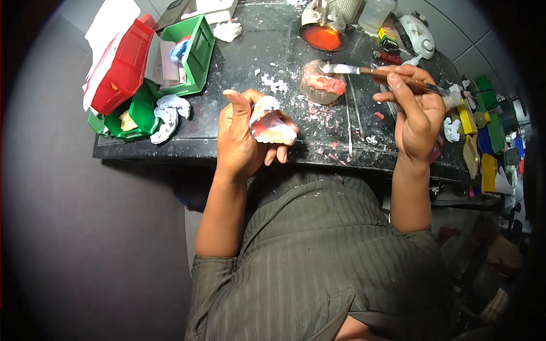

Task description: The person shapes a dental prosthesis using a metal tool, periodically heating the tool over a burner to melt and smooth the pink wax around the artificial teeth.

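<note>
My left hand (234,133) is closed around a white plaster dental model (274,129) with pink wax on it, held above the front edge of the dark bench. Between the fingers and thumb of my right hand (418,111) is a wax spatula (344,69) with a wooden handle. Its pale metal blade points left, and the tip overlaps the top of a clear glass jar (318,94) in this view. Pink wax lies on the jar's top. White and pink scraps are scattered around it.
Behind the jar sits a dish of glowing orange-red liquid (323,38). Green bin (196,59) and red bin (120,71) stand at the left, beside loose plaster pieces (168,122). A thin metal rod (349,125) lies on the bench. Coloured bins (488,167) line the right side.
</note>
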